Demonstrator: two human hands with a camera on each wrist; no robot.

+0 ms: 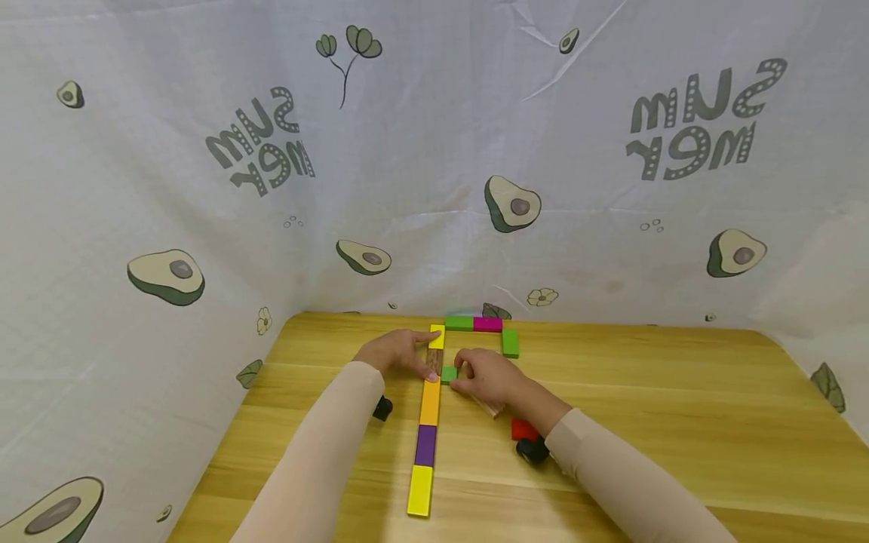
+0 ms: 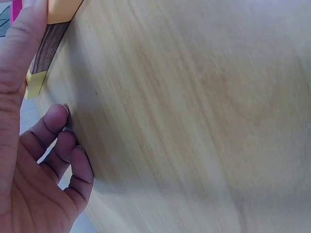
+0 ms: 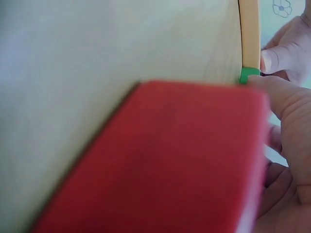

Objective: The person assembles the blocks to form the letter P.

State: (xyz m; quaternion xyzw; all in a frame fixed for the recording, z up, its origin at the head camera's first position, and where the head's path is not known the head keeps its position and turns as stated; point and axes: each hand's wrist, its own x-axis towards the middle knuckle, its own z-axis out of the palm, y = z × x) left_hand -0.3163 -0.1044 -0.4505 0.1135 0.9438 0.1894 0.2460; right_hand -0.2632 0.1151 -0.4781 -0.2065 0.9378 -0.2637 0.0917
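Observation:
A small green block [image 1: 449, 375] lies against the right side of a row of blocks, pinched by the thumb and index finger of my right hand [image 1: 490, 377]. My left hand [image 1: 400, 352] rests along the left of the row. Its straight index finger touches the upper yellow block [image 1: 437, 339], and its thumb touches the top of the orange block [image 1: 430, 402]. Between those two sits a dark wood-grain block [image 2: 48, 48]. Below the orange block come a purple block [image 1: 425, 446] and another yellow block [image 1: 420, 491].
Across the top run a green block [image 1: 459, 323] and a magenta block [image 1: 487, 324], with another green block [image 1: 511, 343] down the right. A brown block [image 1: 490, 408] lies partly under my right hand. Near my right wrist is a red block [image 3: 160, 160].

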